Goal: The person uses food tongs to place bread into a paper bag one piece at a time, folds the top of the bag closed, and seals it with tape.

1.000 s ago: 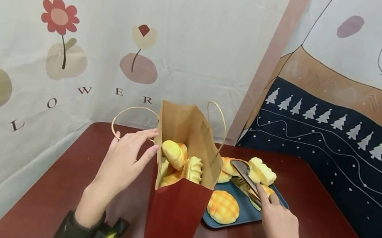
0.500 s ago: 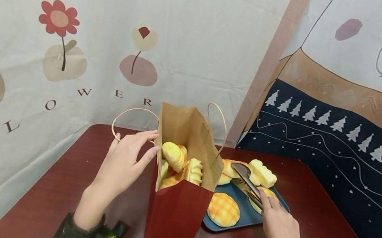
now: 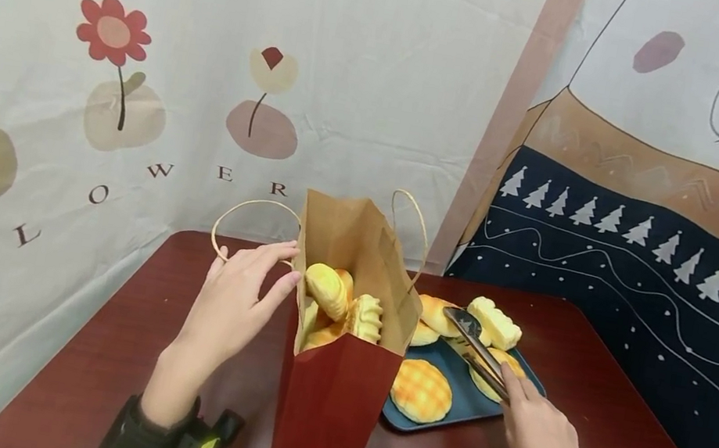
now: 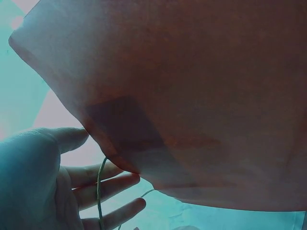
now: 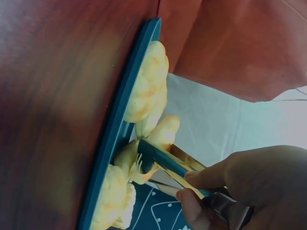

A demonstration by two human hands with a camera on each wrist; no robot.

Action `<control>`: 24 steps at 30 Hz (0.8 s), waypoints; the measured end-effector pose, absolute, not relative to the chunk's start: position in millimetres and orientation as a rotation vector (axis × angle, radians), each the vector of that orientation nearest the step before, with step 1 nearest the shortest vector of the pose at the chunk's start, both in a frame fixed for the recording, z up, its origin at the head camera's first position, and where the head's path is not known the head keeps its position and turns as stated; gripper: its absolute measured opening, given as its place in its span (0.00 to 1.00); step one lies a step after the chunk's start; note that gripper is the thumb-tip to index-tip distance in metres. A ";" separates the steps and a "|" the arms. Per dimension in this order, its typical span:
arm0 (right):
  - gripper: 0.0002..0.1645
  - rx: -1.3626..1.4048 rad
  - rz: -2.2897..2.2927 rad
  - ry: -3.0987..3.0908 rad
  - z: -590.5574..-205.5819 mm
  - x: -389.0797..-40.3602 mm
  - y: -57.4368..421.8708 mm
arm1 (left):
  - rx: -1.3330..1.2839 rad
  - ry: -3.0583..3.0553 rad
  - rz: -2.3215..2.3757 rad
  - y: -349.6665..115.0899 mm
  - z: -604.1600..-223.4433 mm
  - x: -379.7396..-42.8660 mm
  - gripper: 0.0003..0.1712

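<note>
A red paper bag [image 3: 328, 409] with a brown inside stands upright and open, several bread pieces [image 3: 327, 290] in it. At its left rim my left hand [image 3: 231, 306] touches the paper with fingertips and thumb. In the left wrist view its string handle [image 4: 99, 191] crosses the fingers. My right hand [image 3: 541, 437] grips metal tongs [image 3: 477, 352], held low over a blue tray [image 3: 462, 400]. The tongs' ends are apart among the breads there; whether they touch one I cannot tell. A round checkered bun [image 3: 421, 390] lies at the tray's near left corner.
Behind the tongs lie a wavy-edged cream bread [image 3: 493, 323] and a golden roll [image 3: 433, 312]. The bag hides part of the tray's left side. A dark red table [image 3: 118, 342] bears everything. Printed cloth [image 3: 380, 101] hangs behind it.
My right hand and the tongs have shifted slightly right, and the tongs' ends have spread a little. My left hand and the bag stay in place.
</note>
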State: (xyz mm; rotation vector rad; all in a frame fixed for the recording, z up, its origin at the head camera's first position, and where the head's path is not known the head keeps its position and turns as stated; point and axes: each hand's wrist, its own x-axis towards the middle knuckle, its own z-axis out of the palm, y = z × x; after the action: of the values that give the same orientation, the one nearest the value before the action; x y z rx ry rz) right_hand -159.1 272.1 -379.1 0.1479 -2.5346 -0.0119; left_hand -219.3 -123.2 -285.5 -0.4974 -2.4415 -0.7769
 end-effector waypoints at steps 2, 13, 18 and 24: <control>0.35 0.140 0.001 -2.544 -379.3 -155.5 273.0 | -0.497 -2.443 -0.777 -123.1 -284.8 -219.1 0.24; 0.35 0.110 0.170 -2.740 -371.5 -142.0 283.1 | -0.497 -2.452 -0.776 -125.4 -283.1 -219.2 0.24; 0.33 0.053 0.272 -2.843 -365.4 -140.4 291.7 | -0.501 -2.454 -0.775 -125.6 -284.1 -219.5 0.25; 0.31 0.031 0.258 -2.828 -363.6 -135.4 292.6 | -0.510 -2.448 -0.781 -124.0 -284.6 -219.1 0.25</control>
State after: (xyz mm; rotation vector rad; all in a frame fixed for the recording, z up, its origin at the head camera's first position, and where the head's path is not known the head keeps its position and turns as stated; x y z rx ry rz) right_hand -135.4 292.6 -363.6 0.0308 -2.8277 0.2583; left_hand -219.1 -124.0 -284.6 -0.5096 -2.4481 -0.7811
